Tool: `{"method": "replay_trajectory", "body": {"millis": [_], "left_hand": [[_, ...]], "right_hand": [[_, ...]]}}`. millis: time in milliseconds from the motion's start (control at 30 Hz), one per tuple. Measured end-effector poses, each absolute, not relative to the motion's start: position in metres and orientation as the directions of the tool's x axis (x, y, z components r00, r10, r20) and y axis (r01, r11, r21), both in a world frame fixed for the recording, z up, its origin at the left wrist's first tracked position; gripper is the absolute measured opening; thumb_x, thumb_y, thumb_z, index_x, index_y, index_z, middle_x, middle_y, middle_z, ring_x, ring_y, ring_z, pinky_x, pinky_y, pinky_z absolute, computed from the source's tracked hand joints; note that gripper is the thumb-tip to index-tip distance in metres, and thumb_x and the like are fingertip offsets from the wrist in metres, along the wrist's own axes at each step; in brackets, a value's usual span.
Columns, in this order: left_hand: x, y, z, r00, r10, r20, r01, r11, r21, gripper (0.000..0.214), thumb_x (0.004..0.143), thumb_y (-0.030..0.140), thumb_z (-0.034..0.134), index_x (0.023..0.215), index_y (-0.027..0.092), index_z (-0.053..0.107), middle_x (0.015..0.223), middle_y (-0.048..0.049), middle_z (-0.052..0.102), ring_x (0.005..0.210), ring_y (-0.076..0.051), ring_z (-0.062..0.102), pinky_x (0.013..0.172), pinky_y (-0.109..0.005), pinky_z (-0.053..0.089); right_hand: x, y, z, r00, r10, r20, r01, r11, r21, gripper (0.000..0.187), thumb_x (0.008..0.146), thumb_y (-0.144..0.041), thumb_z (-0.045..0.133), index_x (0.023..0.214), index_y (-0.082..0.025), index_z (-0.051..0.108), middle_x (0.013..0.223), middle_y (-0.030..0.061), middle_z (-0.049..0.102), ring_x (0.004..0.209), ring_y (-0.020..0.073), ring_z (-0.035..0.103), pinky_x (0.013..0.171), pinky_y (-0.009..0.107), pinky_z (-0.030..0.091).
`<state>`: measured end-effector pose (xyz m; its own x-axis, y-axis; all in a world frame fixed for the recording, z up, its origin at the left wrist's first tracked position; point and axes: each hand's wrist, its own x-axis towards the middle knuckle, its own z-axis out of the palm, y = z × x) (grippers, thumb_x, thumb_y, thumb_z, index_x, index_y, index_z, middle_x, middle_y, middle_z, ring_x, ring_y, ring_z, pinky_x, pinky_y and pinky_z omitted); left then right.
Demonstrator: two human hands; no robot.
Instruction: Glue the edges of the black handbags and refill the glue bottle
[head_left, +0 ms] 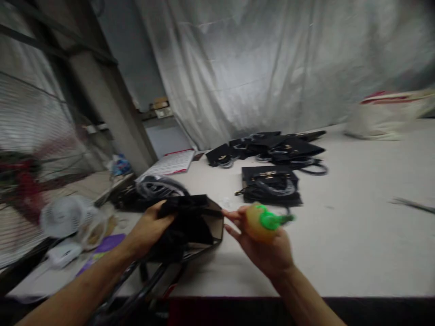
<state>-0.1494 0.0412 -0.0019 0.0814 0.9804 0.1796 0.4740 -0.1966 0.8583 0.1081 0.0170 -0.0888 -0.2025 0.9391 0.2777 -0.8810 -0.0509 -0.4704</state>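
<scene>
Bare forearms reach in from the lower corners, nearest the camera, over a pale worktable [356, 203]. The left hand [146, 228] is bent around the upper left side of a black bag [200, 206], thumb and fingers closed on its dark material; the fingertips are partly lost against the black. The bag is tilted near the table's front edge, its mouth turned toward the camera and the right, showing a beige inside. Dark straps [149, 285] hang below it at that edge.

The right hand [263, 249] has a yellow-orange bottle [253, 224] with a green cap [270, 219] tucked in its grip, nozzle pointing right. Its index finger stretches left to the bag's right rim and seems to touch it; the thumb sits just below, near the rim, with a small gap between the two. Blur hides whether they pinch anything.

Beyond the right hand, another black handbag [270, 183] lies on the table, and behind that is a pile of black bags [268, 147].
</scene>
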Motion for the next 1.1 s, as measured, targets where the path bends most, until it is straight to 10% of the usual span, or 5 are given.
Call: {"method": "replay_trajectory", "body": {"millis": [367, 667, 900, 1100], "left_hand": [[-0.157, 0.049, 0.002, 0.09, 0.988, 0.129, 0.475, -0.157, 0.866, 0.028, 0.072, 0.042, 0.071, 0.079, 0.017, 0.062, 0.077, 0.0017, 0.06, 0.077, -0.017, 0.054, 0.078, -0.031, 0.044], [-0.155, 0.048, 0.004, 0.194, 0.981, 0.022, 0.461, -0.111, 0.881, 0.037, 0.07, 0.044, 0.078, 0.091, 0.017, 0.064, 0.083, 0.0012, 0.064, 0.081, -0.018, 0.058, 0.076, -0.031, 0.046], [-0.146, 0.034, 0.004, 0.152, 0.977, 0.146, 0.801, -0.209, 0.561, 0.098, 0.039, 0.047, 0.097, 0.119, 0.019, 0.048, 0.108, -0.0066, 0.066, 0.101, -0.032, 0.063, 0.083, -0.04, 0.05], [-0.128, 0.023, -0.017, 0.041, 0.945, 0.326, 0.865, -0.197, 0.462, 0.062, 0.064, 0.034, 0.083, 0.115, 0.024, 0.049, 0.104, -0.0044, 0.066, 0.091, -0.029, 0.068, 0.073, -0.037, 0.05]], "right_hand": [[0.095, 0.023, -0.086, -0.216, 0.961, 0.173, -0.786, -0.066, -0.614, 0.025, 0.075, -0.042, 0.072, 0.092, -0.025, 0.075, 0.108, 0.0099, 0.077, 0.122, 0.0317, 0.065, 0.117, 0.05, 0.037], [0.055, 0.025, -0.051, -0.398, 0.885, 0.24, -0.766, -0.177, -0.618, 0.023, 0.084, -0.04, 0.067, 0.093, -0.02, 0.074, 0.102, 0.0096, 0.079, 0.087, 0.0196, 0.072, 0.076, 0.03, 0.055], [0.033, 0.028, -0.017, -0.316, 0.926, 0.205, -0.841, -0.174, -0.512, 0.017, 0.088, -0.038, 0.065, 0.092, -0.022, 0.07, 0.089, 0.0021, 0.077, 0.067, 0.014, 0.065, 0.049, 0.02, 0.046], [0.018, 0.022, -0.012, -0.229, 0.953, 0.199, -0.893, -0.124, -0.432, 0.011, 0.084, -0.033, 0.07, 0.089, -0.023, 0.07, 0.09, 0.0009, 0.076, 0.083, 0.0172, 0.071, 0.071, 0.025, 0.058]]}}
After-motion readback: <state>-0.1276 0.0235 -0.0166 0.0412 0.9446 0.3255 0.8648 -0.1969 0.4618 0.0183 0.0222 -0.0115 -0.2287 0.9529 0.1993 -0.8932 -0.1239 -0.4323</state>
